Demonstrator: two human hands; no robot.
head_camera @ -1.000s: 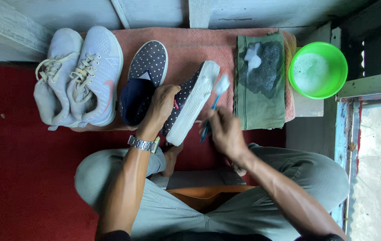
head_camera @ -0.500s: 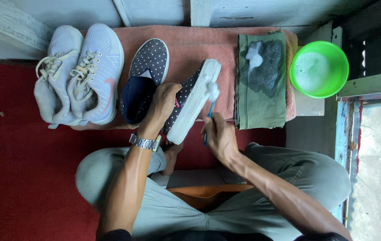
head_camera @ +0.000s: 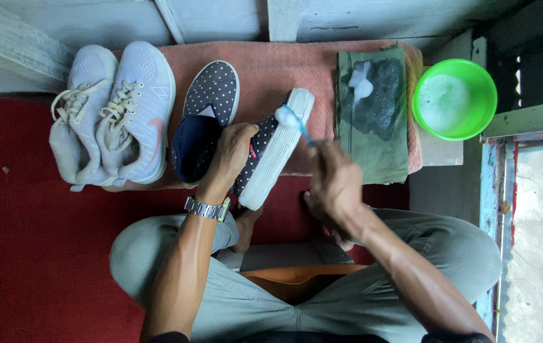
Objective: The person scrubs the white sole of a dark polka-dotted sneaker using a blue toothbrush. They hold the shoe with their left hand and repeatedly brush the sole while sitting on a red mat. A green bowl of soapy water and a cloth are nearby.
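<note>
The navy slip-on shoe with white polka dots and a thick white rubber sole [head_camera: 270, 149] was tipped on its side over the edge of the pink towel [head_camera: 284, 70], sole facing my right. My left hand [head_camera: 230, 149] had its fingers wrapped over the dotted upper, closed around it and holding it steady; a metal wristwatch [head_camera: 206, 208] sat on that wrist. My right hand [head_camera: 333, 181] was closed around the handle of a thin blue toothbrush [head_camera: 300, 127] — its foamy head rested against the white sole near the toe end, though the suds hid the bristles, so I could not tell quite how they met the rubber.

Just left of that shoe lay its dotted partner [head_camera: 204, 121], upright on the towel, touching or nearly touching the held one. Further left sat a pair of pale grey lace-up sneakers [head_camera: 115, 111], side by side. To the right, a folded olive-green cloth [head_camera: 373, 143] carried a dark wet patch and a blob of white foam. Beyond it — off the towel — stood a bright green plastic bowl [head_camera: 484, 105] of soapy water. My crossed legs in grey trousers rested on the red carpet [head_camera: 30, 254].
</note>
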